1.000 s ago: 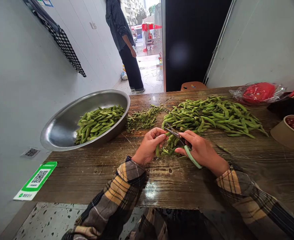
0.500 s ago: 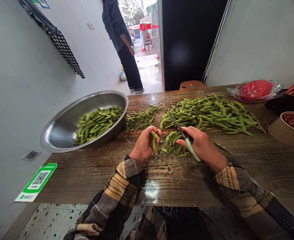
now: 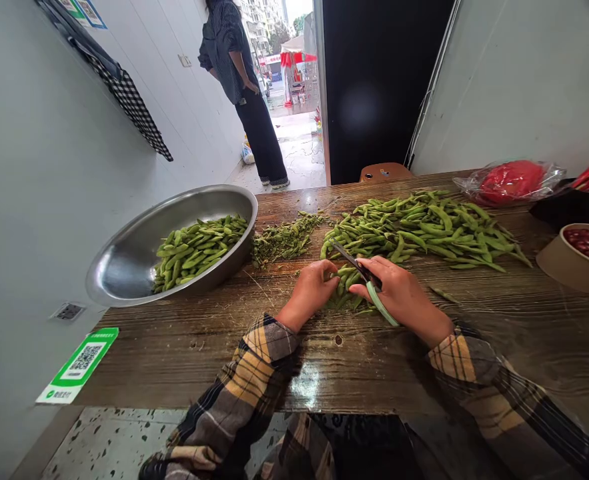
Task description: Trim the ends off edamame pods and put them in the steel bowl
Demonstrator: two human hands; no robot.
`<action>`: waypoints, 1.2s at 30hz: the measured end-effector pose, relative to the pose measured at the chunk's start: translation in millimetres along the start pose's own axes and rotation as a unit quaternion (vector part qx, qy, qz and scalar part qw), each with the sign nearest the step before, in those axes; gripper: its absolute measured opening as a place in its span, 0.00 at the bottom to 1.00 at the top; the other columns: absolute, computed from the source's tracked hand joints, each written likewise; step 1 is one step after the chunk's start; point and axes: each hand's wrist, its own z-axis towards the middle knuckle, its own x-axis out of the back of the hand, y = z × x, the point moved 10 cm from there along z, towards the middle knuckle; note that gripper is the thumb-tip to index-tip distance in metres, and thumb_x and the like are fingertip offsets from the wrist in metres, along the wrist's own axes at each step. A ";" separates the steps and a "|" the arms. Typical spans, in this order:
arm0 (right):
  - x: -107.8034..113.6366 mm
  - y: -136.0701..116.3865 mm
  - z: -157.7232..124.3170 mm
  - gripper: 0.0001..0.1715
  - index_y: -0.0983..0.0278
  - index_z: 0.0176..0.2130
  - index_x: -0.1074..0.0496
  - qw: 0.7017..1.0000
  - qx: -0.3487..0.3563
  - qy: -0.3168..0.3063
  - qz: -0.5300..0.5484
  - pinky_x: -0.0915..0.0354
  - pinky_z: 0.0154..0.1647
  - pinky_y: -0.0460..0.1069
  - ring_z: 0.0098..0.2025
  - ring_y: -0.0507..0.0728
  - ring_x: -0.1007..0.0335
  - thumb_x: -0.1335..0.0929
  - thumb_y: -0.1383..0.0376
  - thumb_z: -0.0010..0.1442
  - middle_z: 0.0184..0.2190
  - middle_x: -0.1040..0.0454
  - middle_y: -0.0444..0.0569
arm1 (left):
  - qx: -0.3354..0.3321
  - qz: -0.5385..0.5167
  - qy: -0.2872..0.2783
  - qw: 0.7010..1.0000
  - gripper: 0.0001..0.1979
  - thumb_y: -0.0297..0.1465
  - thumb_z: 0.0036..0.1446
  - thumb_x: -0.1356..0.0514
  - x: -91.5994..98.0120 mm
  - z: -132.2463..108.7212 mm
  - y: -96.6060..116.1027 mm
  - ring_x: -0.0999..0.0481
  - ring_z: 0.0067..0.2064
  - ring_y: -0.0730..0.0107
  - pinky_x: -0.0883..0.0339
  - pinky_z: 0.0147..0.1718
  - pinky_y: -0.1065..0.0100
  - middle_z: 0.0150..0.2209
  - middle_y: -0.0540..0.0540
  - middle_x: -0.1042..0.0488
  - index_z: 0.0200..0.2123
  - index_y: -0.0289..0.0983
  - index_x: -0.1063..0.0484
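Observation:
My right hand (image 3: 397, 290) grips a pair of scissors (image 3: 381, 303) with pale green handles; the dark blades point up and left over the edge of the pod heap. Close by on the left is my left hand (image 3: 314, 293), fingers curled downward against a small cluster of green soybean pods (image 3: 345, 283). Whatever those fingers hold is hidden behind the hand. Beyond both hands spreads a large heap of soybean pods (image 3: 424, 227). More pods (image 3: 199, 250) lie in a wide steel basin (image 3: 119, 257) at left. Between basin and heap is a pile of trimmed green bits (image 3: 289, 239).
The wooden table (image 3: 214, 360) carries a QR-code card (image 3: 79, 367) at its left edge. On the right are a red item in clear plastic (image 3: 511, 181) and a paper bowl (image 3: 569, 267) of dark red pieces. A person (image 3: 254, 100) stands by the doorway.
My left hand has moved right and turned over toward the small cluster, and the pod it held is out of sight. The scissors have shifted slightly left. The person's arms are now bent.

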 end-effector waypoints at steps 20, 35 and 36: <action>-7.1 -1.9 -0.8 0.29 0.63 0.53 0.32 0.998 0.002 -0.053 0.013 0.34 0.33 0.50 0.32 0.56 0.30 0.30 0.52 0.57 0.37 0.29 0.49 | 0.002 -0.159 -0.011 0.987 0.06 0.29 0.44 0.33 13.8 -12.3 24.3 0.36 0.31 0.74 0.43 0.33 0.73 0.27 0.51 0.32 0.25 0.35 0.28; -4.4 5.0 -0.7 0.28 0.63 0.53 0.32 0.999 -0.023 -0.028 0.003 0.31 0.40 0.54 0.41 0.61 0.27 0.30 0.53 0.57 0.43 0.27 0.53 | 0.143 -0.416 0.014 0.898 0.13 0.34 0.44 0.31 14.7 -15.1 -8.1 0.40 0.20 0.84 0.47 0.19 0.79 0.24 0.54 0.32 0.31 0.35 0.30; -4.6 3.9 -0.9 0.28 0.62 0.53 0.32 0.999 -0.020 -0.030 0.001 0.31 0.40 0.54 0.41 0.61 0.27 0.30 0.53 0.57 0.43 0.27 0.53 | 0.150 -0.431 0.021 0.890 0.14 0.33 0.43 0.30 15.7 -15.0 -9.5 0.40 0.20 0.84 0.48 0.18 0.79 0.23 0.54 0.32 0.31 0.35 0.30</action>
